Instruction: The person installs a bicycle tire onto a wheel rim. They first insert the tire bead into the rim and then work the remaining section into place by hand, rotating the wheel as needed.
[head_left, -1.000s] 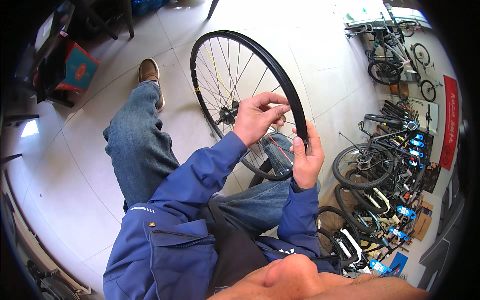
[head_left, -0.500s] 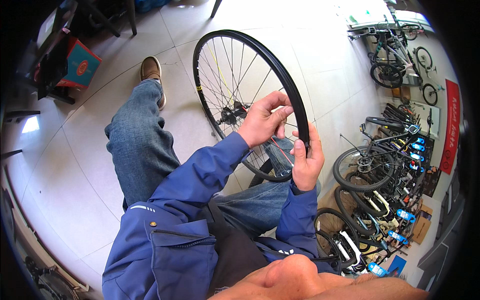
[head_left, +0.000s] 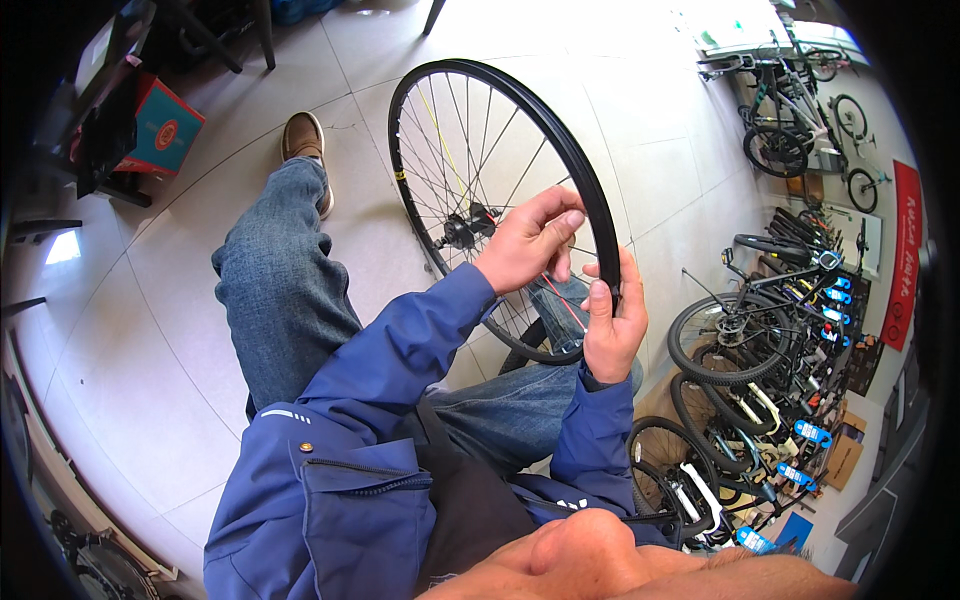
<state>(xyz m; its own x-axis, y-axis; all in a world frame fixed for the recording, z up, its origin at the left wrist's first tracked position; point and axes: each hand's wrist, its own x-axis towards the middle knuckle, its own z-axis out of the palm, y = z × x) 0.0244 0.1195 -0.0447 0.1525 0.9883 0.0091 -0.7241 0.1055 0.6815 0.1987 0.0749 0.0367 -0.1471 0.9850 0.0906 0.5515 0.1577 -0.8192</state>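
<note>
A black bicycle wheel (head_left: pixel 562 140) stands tilted in front of me, between my legs. Thin spokes run from its black hub (head_left: pixel 466 228); one is yellow and another, lower down, is red (head_left: pixel 563 301). My right hand (head_left: pixel 616 322) is closed round the near right part of the rim, thumb inside and fingers outside. Just above it, my left hand (head_left: pixel 532 240) reaches across the spokes to the rim's inner side. Its thumb and fingers are bent together in a pinch; what lies between them is hidden. No tyre shows on this rim.
Several bicycles (head_left: pixel 735 335) stand packed along the right side, with more farther back by a red banner (head_left: pixel 905 255). My jeans-clad left leg (head_left: pixel 280 290) stretches forward over the tiled floor (head_left: pixel 150 350). A red and teal box (head_left: pixel 165 130) and dark furniture legs are at far left.
The wheel has shifted very slightly to the right. Both hands keep nearly the same places and hold.
</note>
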